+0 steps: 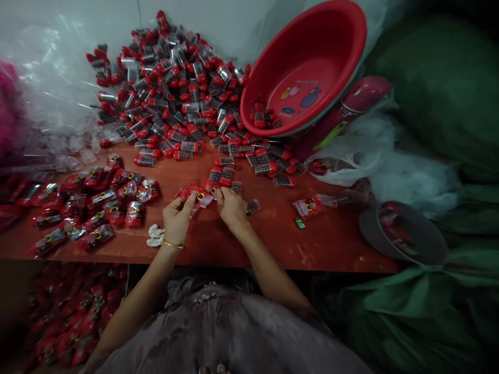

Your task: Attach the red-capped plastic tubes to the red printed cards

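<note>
Between my two hands, above the front of the table, is a red printed plastic packet [200,197] with yellow and pale pink patches. My left hand [176,218], wearing a gold bangle, pinches its left side with thumb and fingers. On its right side, my right hand [233,206] is closed in a pinch. Whether the packet is sealed or open I cannot tell. Just beyond my hands lie several small clear tubes [226,176] with dark contents and red ends. A similar tube [253,206] rests beside my right hand, and a crumpled white tissue [155,235] beside my left wrist.
A large heap of red-capped tubes [171,78] rises against the wall. Red packets [105,202] lie at left, near clear plastic [54,78]. A tilted red basin [304,67], plastic bags [409,176], a grey bowl [370,234] and another packet [310,206] are at right.
</note>
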The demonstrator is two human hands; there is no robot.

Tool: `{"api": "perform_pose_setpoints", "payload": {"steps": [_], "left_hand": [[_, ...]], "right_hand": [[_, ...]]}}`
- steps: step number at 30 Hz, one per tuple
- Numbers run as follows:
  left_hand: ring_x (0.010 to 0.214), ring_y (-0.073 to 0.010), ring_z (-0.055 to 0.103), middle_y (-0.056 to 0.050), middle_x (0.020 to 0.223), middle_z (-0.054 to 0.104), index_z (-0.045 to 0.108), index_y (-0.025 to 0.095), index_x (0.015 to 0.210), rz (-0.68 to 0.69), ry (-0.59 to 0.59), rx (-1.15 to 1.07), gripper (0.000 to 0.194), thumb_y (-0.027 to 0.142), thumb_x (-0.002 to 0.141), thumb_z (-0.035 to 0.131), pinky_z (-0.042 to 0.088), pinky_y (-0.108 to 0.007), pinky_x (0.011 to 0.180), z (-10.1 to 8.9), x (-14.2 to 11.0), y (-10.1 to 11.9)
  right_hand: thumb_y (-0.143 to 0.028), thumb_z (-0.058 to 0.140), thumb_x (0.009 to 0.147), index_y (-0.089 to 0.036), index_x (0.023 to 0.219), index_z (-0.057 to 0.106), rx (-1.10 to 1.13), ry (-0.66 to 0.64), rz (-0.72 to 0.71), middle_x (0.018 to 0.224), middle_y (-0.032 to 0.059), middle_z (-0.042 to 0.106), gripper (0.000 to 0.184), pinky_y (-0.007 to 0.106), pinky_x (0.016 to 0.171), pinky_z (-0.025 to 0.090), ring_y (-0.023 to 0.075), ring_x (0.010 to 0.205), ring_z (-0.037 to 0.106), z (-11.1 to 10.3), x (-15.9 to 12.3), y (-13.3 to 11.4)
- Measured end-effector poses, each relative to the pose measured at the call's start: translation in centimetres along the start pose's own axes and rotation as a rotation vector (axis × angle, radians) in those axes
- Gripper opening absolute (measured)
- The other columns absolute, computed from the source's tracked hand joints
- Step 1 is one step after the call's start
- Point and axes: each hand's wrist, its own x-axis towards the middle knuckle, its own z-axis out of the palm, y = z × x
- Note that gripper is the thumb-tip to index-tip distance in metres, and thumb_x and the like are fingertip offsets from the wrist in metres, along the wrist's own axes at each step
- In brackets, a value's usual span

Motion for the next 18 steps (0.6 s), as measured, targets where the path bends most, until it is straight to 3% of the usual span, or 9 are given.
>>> {"api": "perform_pose_setpoints", "payload": {"steps": [3,6,9,14,18], "left_hand": [[0.054,-0.0072,0.052,0.0,0.064,0.066,0.072,0.014,0.073,0.067,0.017,-0.004,0.03,0.042,0.063,0.074,0.043,-0.019,0.054,-0.3,0.1,0.4],[0.054,-0.0069,0.051,0.0,0.063,0.064,0.071,0.014,0.071,0.068,-0.009,-0.007,0.029,0.042,0.064,0.073,0.042,-0.019,0.054,-0.4,-0.1,0.3],[0.053,-0.007,0.049,0.001,0.06,0.062,0.07,0.013,0.07,0.033,-0.06,0.015,0.03,0.043,0.066,0.072,0.041,-0.018,0.052,-0.2,-0.5,-0.3],[0.05,-0.0072,0.049,0.002,0.056,0.059,0.067,0.012,0.066,-0.039,-0.071,0.033,0.035,0.046,0.064,0.072,0.042,-0.019,0.049,0.2,-0.8,-1.0],[0.049,-0.0068,0.052,0.003,0.058,0.06,0.065,0.013,0.066,-0.1,-0.028,-0.051,0.036,0.046,0.058,0.076,0.043,-0.018,0.048,0.2,-0.7,-0.5]], "right_hand": [[-0.025,0.044,0.09,-0.012,0.114,0.056,-0.095,0.028,-0.117,0.109,0.0154,0.064,0.03,0.035,0.084,0.042,0.0247,0.098,0.058,-0.3,0.0,-0.2],[-0.028,0.033,0.094,-0.01,0.119,0.054,0.036,0.152,-0.247,0.117,0.0148,0.061,0.037,0.038,0.095,0.038,0.0237,0.109,0.054,-1.0,-0.7,-0.2],[-0.028,0.027,0.096,-0.016,0.115,0.058,0.153,0.154,-0.276,0.111,0.0094,0.065,0.038,0.035,0.093,0.04,0.0199,0.105,0.055,-1.4,-2.0,-0.1],[-0.029,0.05,0.087,-0.021,0.099,0.068,-0.005,0.01,-0.186,0.108,0.0066,0.065,0.023,0.041,0.087,0.042,0.0257,0.101,0.052,-0.8,-2.8,0.4],[-0.031,0.054,0.084,-0.018,0.122,0.056,0.065,0.097,-0.299,0.126,0.0075,0.057,0.041,0.039,0.096,0.039,0.0245,0.112,0.048,-2.5,-2.2,2.0]]}}
